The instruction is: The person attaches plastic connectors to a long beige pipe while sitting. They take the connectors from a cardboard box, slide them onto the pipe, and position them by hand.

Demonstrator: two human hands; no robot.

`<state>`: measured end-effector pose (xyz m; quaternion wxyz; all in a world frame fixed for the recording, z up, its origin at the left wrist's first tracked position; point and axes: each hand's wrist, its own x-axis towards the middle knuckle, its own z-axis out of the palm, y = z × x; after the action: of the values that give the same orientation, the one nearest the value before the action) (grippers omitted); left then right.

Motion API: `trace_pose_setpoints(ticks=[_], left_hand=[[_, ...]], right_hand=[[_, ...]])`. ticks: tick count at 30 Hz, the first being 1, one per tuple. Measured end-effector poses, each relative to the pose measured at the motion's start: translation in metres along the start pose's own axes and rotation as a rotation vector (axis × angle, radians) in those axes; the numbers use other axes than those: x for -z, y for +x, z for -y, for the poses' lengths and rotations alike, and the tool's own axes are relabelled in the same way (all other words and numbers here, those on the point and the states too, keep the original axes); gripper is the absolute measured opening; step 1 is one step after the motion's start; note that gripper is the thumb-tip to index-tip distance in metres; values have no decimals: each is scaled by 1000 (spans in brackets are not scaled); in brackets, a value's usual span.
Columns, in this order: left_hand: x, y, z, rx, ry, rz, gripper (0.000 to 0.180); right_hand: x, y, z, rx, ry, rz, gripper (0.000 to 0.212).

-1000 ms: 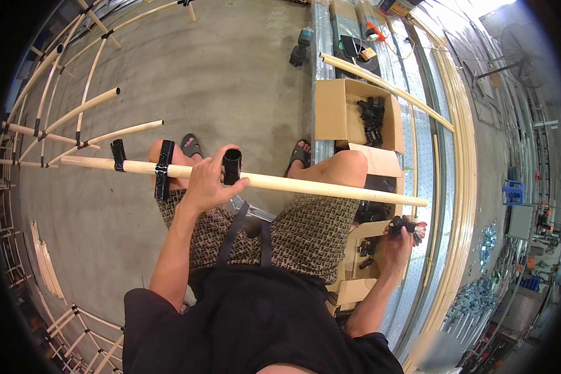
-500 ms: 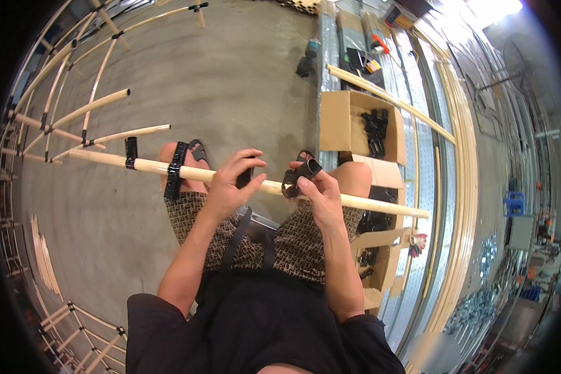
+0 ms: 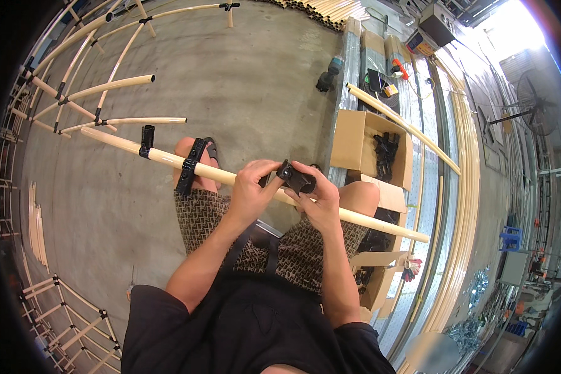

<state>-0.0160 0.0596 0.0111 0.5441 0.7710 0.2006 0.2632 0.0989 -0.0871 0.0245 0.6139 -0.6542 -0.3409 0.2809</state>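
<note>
A long cream pipe (image 3: 380,224) lies across my thighs, slanting down to the right. Above it, my right hand (image 3: 321,196) grips a black pipe joint (image 3: 300,181) between thumb and fingers. My left hand (image 3: 252,190) is closed around another black piece, mostly hidden by its fingers, with its fingertips against the joint's left end. Whether the two pieces touch is hidden. Left along the pipe, a black joint (image 3: 191,167) is fastened near my knee, and a second black clamp (image 3: 146,142) stands up from the pipe beyond it.
An open cardboard box (image 3: 350,144) of black joints stands at the right, with more boxes nearer me. Loose pipes (image 3: 396,118) lie over wrapped metal profiles beside it. Assembled pipe frames (image 3: 75,96) stand at far left and lower left. A fan (image 3: 530,103) is at far right.
My hands have come together, the left moving right to the black joint in my right hand. The head view has shifted, so the surroundings sit slightly differently.
</note>
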Motion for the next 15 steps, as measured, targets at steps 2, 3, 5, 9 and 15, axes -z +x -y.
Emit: trace_pose_setpoints(ticks=[2, 3, 5, 9, 15], left_hand=[[-4, -1, 1, -47, 28, -46, 24], [-6, -1, 2, -68, 51, -72, 24], [-10, -1, 3, -112, 90, -111, 23], [-15, -2, 6, -143, 57, -150, 22], [-14, -7, 22, -58, -164, -146, 21]], right_hand=[[-4, -3, 3, 131, -207, -59, 55], [-7, -4, 4, 225, -321, -90, 55], [-12, -6, 6, 388, -499, -178, 53], [-22, -5, 7, 433, -490, -292, 51], [-30, -8, 2, 515, -524, -259, 53]])
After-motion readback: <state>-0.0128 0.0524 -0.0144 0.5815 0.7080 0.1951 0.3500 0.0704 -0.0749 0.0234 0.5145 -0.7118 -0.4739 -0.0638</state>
